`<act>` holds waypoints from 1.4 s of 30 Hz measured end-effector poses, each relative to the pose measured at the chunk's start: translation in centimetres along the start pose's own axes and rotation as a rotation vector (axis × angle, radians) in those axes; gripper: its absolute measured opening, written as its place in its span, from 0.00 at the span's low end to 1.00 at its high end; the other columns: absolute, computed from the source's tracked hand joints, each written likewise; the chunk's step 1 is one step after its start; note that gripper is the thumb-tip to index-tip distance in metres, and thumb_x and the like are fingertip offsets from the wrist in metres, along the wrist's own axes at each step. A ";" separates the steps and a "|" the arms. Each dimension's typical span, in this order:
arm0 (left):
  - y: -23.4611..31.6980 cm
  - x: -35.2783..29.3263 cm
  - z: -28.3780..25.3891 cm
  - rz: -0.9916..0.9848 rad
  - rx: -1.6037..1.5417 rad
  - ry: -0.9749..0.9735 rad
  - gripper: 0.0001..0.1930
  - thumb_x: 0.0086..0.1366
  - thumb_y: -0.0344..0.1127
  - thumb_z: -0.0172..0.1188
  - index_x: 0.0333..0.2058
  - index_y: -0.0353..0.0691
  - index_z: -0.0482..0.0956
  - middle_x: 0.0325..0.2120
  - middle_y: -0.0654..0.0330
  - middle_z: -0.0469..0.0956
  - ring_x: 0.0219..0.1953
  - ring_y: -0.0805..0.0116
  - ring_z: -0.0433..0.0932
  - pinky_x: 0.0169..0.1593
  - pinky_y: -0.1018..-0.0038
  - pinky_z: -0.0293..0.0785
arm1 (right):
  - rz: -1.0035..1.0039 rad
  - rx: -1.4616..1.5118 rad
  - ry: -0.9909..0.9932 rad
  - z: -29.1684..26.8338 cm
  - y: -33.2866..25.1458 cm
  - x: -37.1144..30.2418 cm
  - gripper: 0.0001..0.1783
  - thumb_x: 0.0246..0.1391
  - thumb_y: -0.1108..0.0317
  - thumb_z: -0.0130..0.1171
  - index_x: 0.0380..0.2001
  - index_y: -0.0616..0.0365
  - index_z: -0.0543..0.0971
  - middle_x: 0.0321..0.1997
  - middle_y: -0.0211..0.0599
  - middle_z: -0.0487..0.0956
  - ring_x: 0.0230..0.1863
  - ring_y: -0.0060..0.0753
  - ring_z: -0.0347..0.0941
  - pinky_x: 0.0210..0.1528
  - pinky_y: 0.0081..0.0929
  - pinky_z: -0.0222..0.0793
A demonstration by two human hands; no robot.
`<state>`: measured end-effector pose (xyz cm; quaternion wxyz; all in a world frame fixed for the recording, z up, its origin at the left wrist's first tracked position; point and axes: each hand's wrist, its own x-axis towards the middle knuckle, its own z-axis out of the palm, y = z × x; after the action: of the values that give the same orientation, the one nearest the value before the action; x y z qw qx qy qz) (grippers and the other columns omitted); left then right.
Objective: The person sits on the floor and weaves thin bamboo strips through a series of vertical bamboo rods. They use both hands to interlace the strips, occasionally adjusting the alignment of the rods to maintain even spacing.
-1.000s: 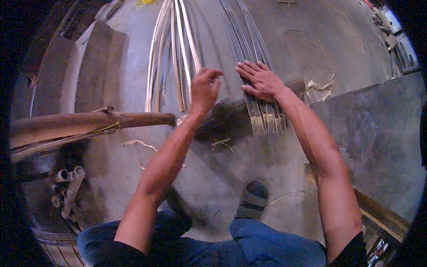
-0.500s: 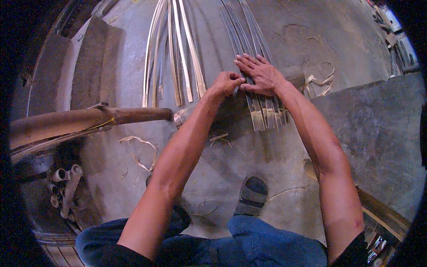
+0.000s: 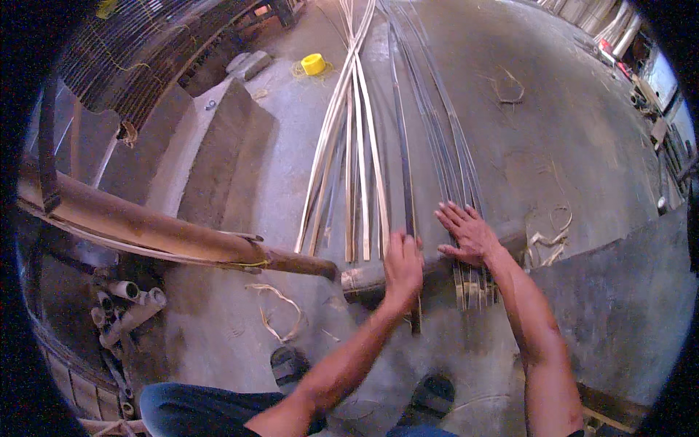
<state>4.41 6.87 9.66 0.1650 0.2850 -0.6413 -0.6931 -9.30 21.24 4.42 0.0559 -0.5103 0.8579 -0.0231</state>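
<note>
My left hand [image 3: 403, 268] is closed round a single dark bamboo strip [image 3: 405, 171], whose near end sticks out below the fist. The strip runs far ahead over the floor. My right hand [image 3: 470, 237] lies flat with fingers spread on a group of dark strips [image 3: 448, 146], pressing against a thick round log [image 3: 364, 280]. The near ends of that group hang over the log's front side. Left of my left hand, pale strips [image 3: 358, 182] fan out, crossing one another farther off; their near ends stop just before the log.
A long bamboo pole [image 3: 211, 244] reaches in from the left to the log. Short tube pieces [image 3: 135, 320] are piled below it. A yellow tape roll [image 3: 313, 65] sits far ahead. Curled shavings [image 3: 280, 313] lie near my feet, and a grey slab [image 3: 611, 306] is at right.
My left hand has moved away from my right and now grips one dark strip, set apart from the others. The view has tilted up, showing more floor ahead. My right hand stays on the dark strips.
</note>
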 end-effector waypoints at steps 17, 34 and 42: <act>-4.7 -15.6 -1.5 0.158 0.215 0.047 0.12 0.65 0.40 0.43 0.37 0.36 0.68 0.21 0.62 0.68 0.20 0.75 0.66 0.24 0.73 0.64 | -0.001 -0.014 0.013 0.6 0.0 0.8 0.43 0.55 0.35 0.38 0.66 0.49 0.50 0.71 0.34 0.48 0.71 0.36 0.42 0.70 0.43 0.38; -2.5 -3.6 1.1 -0.061 0.016 -0.125 0.14 0.68 0.43 0.43 0.32 0.40 0.69 0.23 0.64 0.68 0.20 0.79 0.66 0.22 0.78 0.64 | 0.024 -0.003 0.041 0.9 -0.2 0.2 0.41 0.55 0.35 0.39 0.65 0.50 0.54 0.70 0.35 0.51 0.71 0.37 0.44 0.70 0.44 0.38; -2.0 7.0 0.1 -0.189 -0.114 -0.047 0.16 0.69 0.42 0.42 0.30 0.38 0.72 0.17 0.65 0.66 0.17 0.78 0.67 0.19 0.77 0.65 | 0.003 0.007 0.051 1.1 -1.2 1.0 0.42 0.55 0.38 0.42 0.65 0.51 0.52 0.70 0.36 0.50 0.71 0.37 0.43 0.70 0.42 0.37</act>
<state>-0.87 3.08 6.40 0.0999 0.3178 -0.5747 -0.7475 -8.61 19.81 3.42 0.0360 -0.5081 0.8597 -0.0389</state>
